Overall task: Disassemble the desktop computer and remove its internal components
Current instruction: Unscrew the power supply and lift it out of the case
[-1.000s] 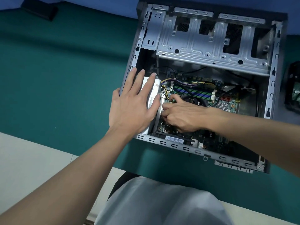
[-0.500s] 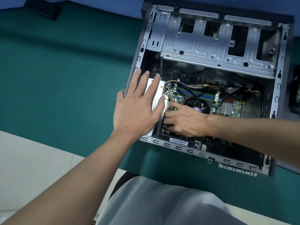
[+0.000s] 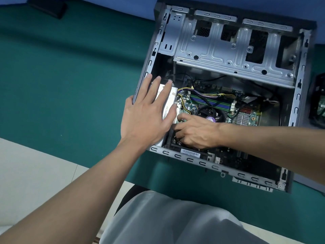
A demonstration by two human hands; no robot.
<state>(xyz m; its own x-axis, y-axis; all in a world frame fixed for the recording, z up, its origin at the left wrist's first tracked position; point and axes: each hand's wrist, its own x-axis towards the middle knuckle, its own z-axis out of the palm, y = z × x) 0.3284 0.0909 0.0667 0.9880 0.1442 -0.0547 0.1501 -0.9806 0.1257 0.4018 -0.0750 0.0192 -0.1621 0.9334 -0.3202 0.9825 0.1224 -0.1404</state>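
Green mat carries the open grey steel desktop case, on its side. Left hand, fingers straight, presses the silver-white metal box at its left wall. Right hand curls down at the green motherboard; grip hidden. Likely unplugging; next needs a straight pull.

One computer case, one motherboard, two hands

**Right hand slides left**

Over 1 second I watch the right hand creep toward the silver box and the case's near wall, baring the purple sticker on the fan.
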